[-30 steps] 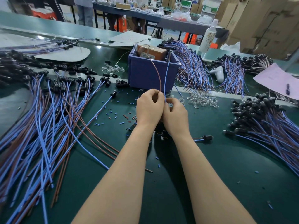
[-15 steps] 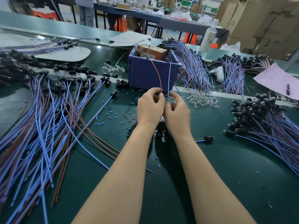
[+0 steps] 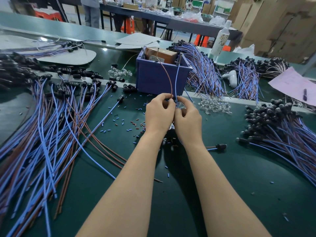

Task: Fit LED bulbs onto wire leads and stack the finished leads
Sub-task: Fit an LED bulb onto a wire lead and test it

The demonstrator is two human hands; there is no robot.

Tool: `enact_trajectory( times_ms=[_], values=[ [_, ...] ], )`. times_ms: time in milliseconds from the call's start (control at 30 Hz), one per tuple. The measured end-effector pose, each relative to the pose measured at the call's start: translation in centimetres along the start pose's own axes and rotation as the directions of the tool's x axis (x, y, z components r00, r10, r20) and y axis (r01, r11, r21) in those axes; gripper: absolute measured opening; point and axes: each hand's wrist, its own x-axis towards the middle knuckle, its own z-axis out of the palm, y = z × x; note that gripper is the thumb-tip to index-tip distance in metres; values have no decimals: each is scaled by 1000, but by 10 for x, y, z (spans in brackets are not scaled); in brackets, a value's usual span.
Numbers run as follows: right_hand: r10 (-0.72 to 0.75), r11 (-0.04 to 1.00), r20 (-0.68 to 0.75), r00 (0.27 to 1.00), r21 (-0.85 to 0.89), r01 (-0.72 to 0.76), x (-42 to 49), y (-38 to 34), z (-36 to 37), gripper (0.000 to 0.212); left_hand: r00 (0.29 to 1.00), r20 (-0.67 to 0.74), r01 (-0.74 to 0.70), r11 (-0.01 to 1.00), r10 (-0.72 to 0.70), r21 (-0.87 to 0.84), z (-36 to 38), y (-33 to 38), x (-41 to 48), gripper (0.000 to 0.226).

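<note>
At frame centre the left hand (image 3: 159, 115) pinches the brown wire (image 3: 166, 77), the right hand (image 3: 188, 122) the blue wire (image 3: 176, 79) — I would hold both grips firm and push the hidden bulb on straight.

Both bare forearms reach forward side by side, converging at the wrists. The left hand (image 3: 159, 115) and right hand (image 3: 188, 121) touch at the knuckles, backs upward and fingers curled inward. The left thumb and forefinger pinch a brown wire (image 3: 168, 77). The right fingertips pinch a blue wire (image 3: 177, 82) just beside it.
</note>
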Motion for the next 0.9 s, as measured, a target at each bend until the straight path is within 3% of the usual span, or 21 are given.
enact_trajectory(
  times_ms=[900],
  values=[
    [20,1000,9,1000,1,-20,1,0,1,37,997,-24,67,997,-68,-25,0,-1,0,4]
  ],
)
